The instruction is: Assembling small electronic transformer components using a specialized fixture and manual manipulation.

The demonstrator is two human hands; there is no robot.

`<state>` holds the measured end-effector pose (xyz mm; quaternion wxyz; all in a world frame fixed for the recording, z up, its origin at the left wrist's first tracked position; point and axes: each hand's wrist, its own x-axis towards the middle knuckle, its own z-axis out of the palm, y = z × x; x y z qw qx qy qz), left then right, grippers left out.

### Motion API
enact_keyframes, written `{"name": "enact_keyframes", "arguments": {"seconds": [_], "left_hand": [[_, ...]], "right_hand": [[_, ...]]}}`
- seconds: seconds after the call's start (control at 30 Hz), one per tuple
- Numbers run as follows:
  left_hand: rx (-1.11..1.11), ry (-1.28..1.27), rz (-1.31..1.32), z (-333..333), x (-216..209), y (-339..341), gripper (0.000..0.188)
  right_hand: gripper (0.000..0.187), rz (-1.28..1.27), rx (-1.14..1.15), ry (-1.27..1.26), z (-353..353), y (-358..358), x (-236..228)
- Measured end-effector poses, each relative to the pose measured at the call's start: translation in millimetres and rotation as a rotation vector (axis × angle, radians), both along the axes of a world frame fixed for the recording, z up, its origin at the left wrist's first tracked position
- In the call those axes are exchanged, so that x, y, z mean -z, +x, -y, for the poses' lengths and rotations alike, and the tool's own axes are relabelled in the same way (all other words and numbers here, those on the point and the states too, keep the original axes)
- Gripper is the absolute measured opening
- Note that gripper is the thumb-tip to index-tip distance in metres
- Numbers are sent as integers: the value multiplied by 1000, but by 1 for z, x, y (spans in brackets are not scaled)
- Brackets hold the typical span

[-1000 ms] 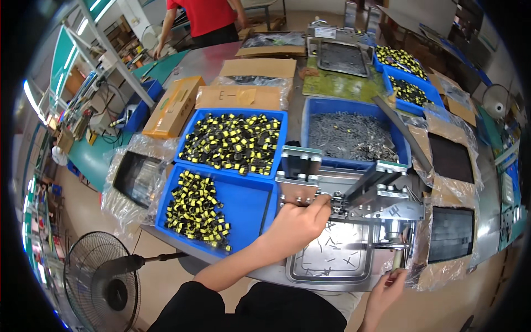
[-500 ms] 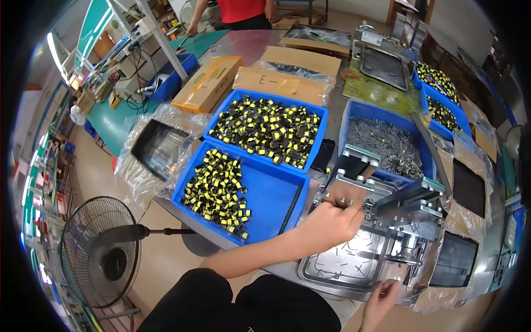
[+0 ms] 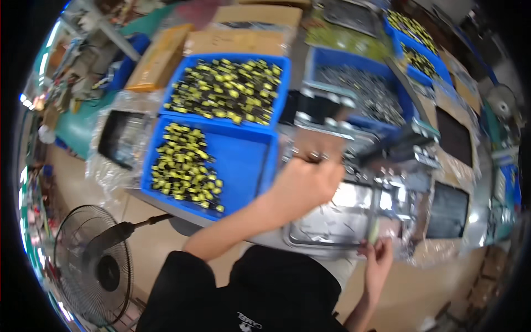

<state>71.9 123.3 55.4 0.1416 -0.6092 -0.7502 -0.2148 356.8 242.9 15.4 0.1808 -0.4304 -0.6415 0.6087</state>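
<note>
brown cardboard boxes (image 3: 238, 41) behind blue bins (image 3: 229, 91)

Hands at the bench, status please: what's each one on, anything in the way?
Left hand on the metal fixture, grip blurred. Right hand pinching a small pale part by the steel tray. Blue bin close left.
</note>
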Motion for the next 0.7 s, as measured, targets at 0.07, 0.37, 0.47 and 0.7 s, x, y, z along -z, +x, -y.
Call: {"name": "enact_keyframes", "arguments": {"seconds": [0.07, 0.37, 0.47, 0.7], "left_hand": [[32, 1, 48, -3, -9, -1, 20], [0, 107, 11, -9, 2, -1, 20], [-1, 84, 1, -6, 0, 2, 19], [5, -51, -8, 3, -16, 1, 25]], "right_hand": [[24, 36, 19, -6, 4, -15, -17], [29, 187, 44, 82, 7, -11, -16], [30, 94, 77, 19, 9, -10, -14], [26, -7, 59, -22, 11, -7, -10]]}}
